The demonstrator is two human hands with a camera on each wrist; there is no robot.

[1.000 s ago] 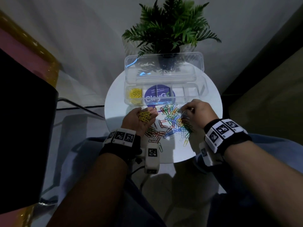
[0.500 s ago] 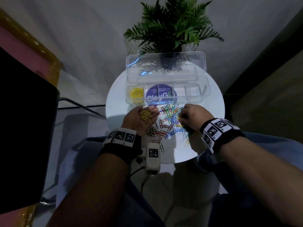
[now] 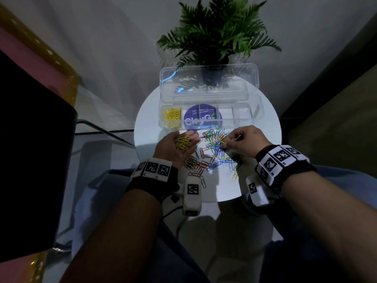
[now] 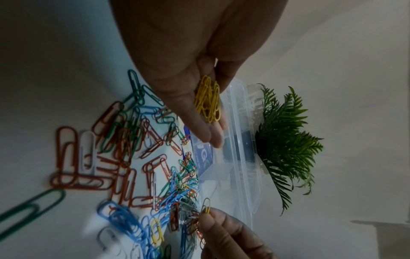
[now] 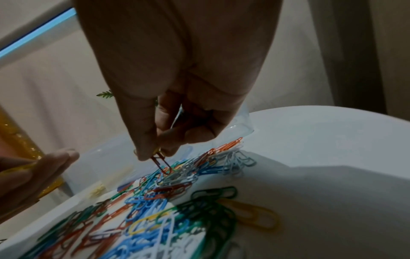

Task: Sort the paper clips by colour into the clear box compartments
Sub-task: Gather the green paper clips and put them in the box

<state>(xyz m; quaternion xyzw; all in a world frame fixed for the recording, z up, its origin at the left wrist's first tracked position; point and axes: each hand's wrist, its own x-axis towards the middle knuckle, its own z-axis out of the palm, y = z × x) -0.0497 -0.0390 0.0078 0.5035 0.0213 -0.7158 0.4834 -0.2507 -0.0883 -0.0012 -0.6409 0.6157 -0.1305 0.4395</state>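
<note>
Palm up at the left of the mixed pile of coloured paper clips [image 3: 212,154], my left hand [image 3: 183,142] carries a heap of yellow clips [image 4: 208,99] on its nearly straight fingers. My right hand [image 3: 227,140] hovers over the pile's far right part and pinches a yellow clip [image 4: 206,205] between thumb and fingertip. A red clip [image 5: 163,164] hangs from that pinch in the right wrist view. The clear box [image 3: 253,121] stands open behind the pile. Its leftmost compartment holds yellow clips [image 3: 171,117]. Its other compartments look bare.
The small round white table [image 3: 146,137] carries everything. The box lid [image 3: 208,86] stands up at the back, with a potted fern [image 3: 216,37] behind it. A dark object [image 3: 30,160] fills the left. My knees lie under the table's near edge.
My right hand went down onto the pile, then rose a little with a clip pinched in its fingertips. My left hand stayed where it was with the yellow clips.
</note>
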